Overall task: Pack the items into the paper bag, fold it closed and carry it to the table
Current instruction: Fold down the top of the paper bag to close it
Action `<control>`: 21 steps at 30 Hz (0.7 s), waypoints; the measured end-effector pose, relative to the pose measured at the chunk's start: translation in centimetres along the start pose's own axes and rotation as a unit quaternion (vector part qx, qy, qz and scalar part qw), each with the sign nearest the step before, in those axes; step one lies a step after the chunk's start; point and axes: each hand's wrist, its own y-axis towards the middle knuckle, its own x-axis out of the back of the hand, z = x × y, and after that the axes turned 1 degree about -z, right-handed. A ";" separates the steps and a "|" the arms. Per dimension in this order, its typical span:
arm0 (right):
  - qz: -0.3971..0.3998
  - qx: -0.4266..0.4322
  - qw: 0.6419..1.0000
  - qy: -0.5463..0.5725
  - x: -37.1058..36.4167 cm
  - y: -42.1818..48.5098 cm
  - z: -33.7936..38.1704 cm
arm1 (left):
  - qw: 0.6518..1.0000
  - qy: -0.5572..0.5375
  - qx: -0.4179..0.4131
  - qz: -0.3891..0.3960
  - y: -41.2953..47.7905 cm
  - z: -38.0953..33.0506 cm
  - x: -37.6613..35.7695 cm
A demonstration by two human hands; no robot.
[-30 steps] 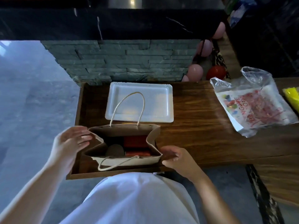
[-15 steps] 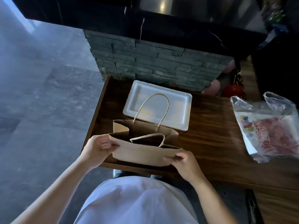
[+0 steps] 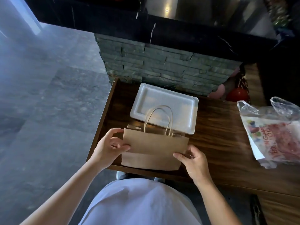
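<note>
We have the paper bag [image 3: 154,148] standing at the desk's [image 3: 219,143] near edge, in front of the foam tray [image 3: 164,101]. Our left hand [image 3: 108,147] and right hand [image 3: 193,161] pinch its folded-over top at either side, fingers closed on paper. We should press the crease flat, keeping both edges level and handles clear.

The only lettering stands on the plastic bag [image 3: 276,135] lying at the right of the wooden counter [image 3: 219,143]. Red capitals run sideways across its printed panel; the fragments "NGGA" and "OO" can be made out, with a larger "B" and "A" below them, but the crinkled film and blur hide the full words. Coloured dots sit beside the letters. No other text, number or brand can be read elsewhere.
</note>
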 end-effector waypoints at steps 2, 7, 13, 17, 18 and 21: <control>-0.039 -0.029 0.999 0.015 -0.9 0.4 -0.2 | 0.999 -0.031 0.042 -0.007 0.1 0.1 -0.6; -0.086 -0.004 0.995 -0.041 -2.8 0.9 -0.2 | 0.995 0.004 0.065 -0.073 0.1 -0.2 -2.4; -0.114 0.241 0.920 -0.287 -3.3 1.0 0.7 | 0.933 0.282 -0.219 -0.042 -0.9 0.4 -2.5; 0.005 0.283 0.854 -0.436 -4.8 0.3 1.2 | 0.922 0.289 -0.258 0.012 -0.9 0.1 -3.5; 0.020 0.273 0.845 -0.460 -5.4 0.3 1.5 | 0.917 0.292 -0.272 0.007 -0.8 -0.2 -3.9; 0.054 0.282 0.830 -0.478 -7.3 1.0 3.0 | 0.909 0.291 -0.299 0.011 0.0 -1.1 -4.9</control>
